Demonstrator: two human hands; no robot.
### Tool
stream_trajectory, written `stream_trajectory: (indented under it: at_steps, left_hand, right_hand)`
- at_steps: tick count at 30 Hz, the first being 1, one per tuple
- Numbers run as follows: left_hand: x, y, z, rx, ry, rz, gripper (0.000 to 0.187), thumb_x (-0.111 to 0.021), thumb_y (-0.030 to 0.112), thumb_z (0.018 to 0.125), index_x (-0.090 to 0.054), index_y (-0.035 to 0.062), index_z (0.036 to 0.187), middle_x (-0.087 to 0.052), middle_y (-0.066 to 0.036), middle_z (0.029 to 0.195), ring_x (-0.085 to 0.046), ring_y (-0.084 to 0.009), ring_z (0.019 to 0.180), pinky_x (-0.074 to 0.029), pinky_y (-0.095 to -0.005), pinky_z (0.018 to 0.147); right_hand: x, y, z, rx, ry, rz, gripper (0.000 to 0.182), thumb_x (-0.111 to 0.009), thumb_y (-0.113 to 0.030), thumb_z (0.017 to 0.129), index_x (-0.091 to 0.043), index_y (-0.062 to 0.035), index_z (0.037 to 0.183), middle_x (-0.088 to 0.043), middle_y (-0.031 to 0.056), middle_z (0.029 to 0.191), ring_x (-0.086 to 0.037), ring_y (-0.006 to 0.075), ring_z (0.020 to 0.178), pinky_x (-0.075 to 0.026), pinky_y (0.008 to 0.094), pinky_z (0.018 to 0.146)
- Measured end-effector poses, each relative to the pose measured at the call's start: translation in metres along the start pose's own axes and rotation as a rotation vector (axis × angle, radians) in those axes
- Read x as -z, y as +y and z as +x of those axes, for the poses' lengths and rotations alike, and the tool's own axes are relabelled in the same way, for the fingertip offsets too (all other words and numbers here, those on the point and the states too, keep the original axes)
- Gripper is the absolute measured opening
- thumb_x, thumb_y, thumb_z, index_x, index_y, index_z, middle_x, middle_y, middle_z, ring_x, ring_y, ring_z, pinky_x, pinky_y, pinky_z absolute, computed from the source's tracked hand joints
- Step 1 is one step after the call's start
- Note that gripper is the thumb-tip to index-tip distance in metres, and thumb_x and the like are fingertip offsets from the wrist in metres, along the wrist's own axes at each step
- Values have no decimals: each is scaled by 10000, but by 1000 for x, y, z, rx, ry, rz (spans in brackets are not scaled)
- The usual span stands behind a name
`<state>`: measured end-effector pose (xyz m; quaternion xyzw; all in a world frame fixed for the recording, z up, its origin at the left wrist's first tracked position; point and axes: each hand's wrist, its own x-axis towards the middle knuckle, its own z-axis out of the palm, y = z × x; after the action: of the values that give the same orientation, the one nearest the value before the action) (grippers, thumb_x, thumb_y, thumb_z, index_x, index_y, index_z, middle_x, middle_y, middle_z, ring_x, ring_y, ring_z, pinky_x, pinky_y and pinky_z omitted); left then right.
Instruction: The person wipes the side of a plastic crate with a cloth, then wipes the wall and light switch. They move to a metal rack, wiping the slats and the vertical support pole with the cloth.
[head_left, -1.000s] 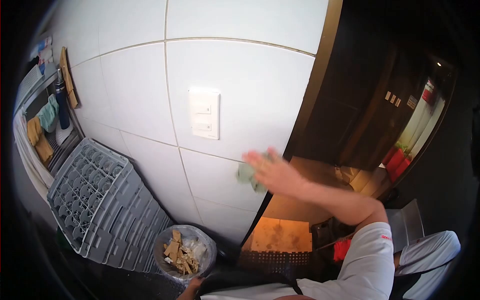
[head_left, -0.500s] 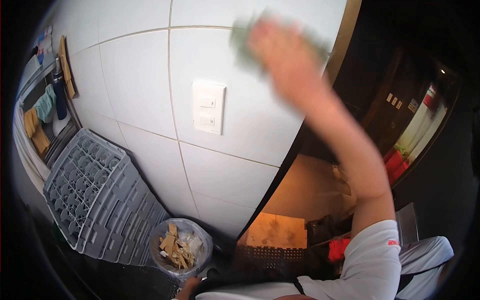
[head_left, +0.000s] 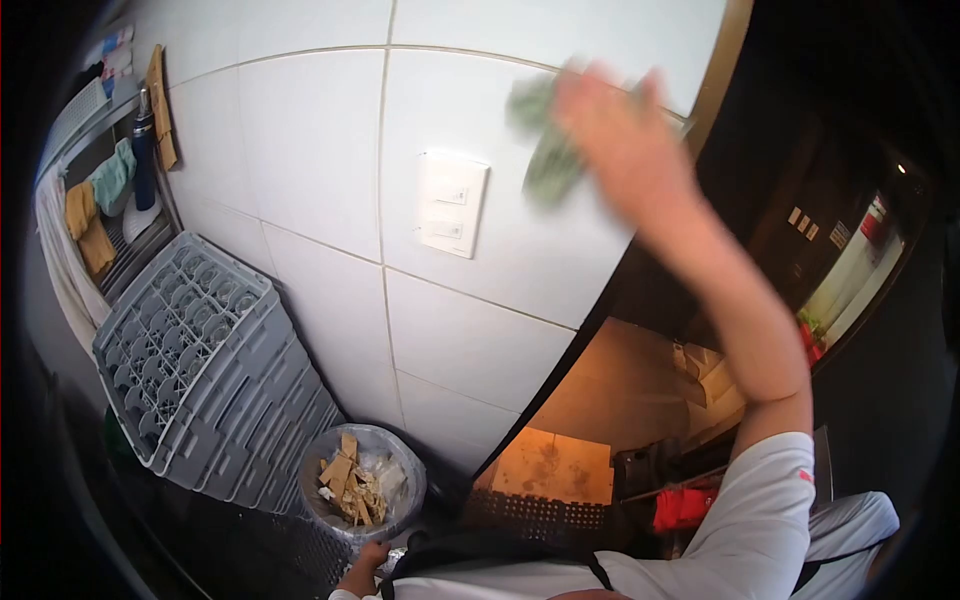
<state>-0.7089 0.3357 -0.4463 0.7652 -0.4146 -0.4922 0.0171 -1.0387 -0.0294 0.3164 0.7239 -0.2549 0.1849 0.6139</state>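
Note:
My right hand (head_left: 628, 150), blurred by motion, presses a green cloth (head_left: 555, 168) against the white tiled wall (head_left: 470, 310). Part of the cloth hangs out below and left of the fingers. Left of the cloth is a white switch plate (head_left: 454, 205) with two switches, apart from the hand. Low in the view, my left hand (head_left: 370, 562) is closed beside a small shiny silvery thing; what it grips is not clear.
Stacked grey glass racks (head_left: 215, 370), the top one holding glasses, stand at left. A lined bin (head_left: 410, 505) contains cardboard scraps. Cloths (head_left: 112, 180) hang from a shelf. Right of the wall lies a dark doorway with an orange-lit floor (head_left: 555, 465).
My right hand and the cloth have moved a little down and right across the tiles. The view has shifted, and more of my left hand shows.

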Motion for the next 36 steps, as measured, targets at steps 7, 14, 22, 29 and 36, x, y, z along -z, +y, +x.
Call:
stream_trajectory:
  at_steps: [7, 14, 22, 29, 36]
  left_hand:
    - [-20, -10, -15, 113, 158, -215, 592, -599, 482, 882, -654, 22, 1250, -639, -243, 1248, -564, -382, 1241, -421, -436, 1075]
    - [-45, -23, -4, 73, 29, -5, 612, -577, 527, 892, -672, 14, 1212, -647, -245, 1229, -590, -398, 1198, -452, -433, 1031]
    - [-17, -27, 15, 90, 258, -279, 540, -621, 445, 906, -656, 17, 1233, -664, -230, 1208, -614, -383, 1170, -472, -426, 1003]
    - [-14, -64, -2, 131, 235, -192, 543, -616, 469, 847, -711, 1, 1105, -675, -257, 1150, -629, -379, 1141, -479, -435, 982]
    - [1, -66, 19, 30, 75, -17, 595, -543, 527, 880, -698, 14, 1138, -664, -212, 1211, -613, -375, 1162, -455, -430, 1020]
  right_hand:
    - [20, 144, 147, -488, 447, 29, 348, -337, -150, 1016, -548, 41, 1217, -574, 228, 1223, -528, 376, 1177, -368, 517, 1062]
    - [-32, -51, 114, 61, 186, 228, 449, -517, -108, 893, -547, -108, 1341, -486, 82, 1472, -414, 262, 1394, -277, 580, 1147]
    - [63, 66, 165, -640, 261, 326, 358, -285, -140, 1022, -557, 42, 1169, -586, 224, 1166, -542, 366, 1098, -400, 507, 996]
    - [-10, 22, 230, -549, 317, 418, 492, -317, -288, 1037, -484, 10, 1391, -540, 209, 1382, -412, 361, 1367, -243, 527, 1177]
    - [-50, -152, 179, 358, 16, 340, 392, -472, -80, 928, -583, -98, 1304, -479, 85, 1489, -397, 254, 1419, -232, 554, 1192]
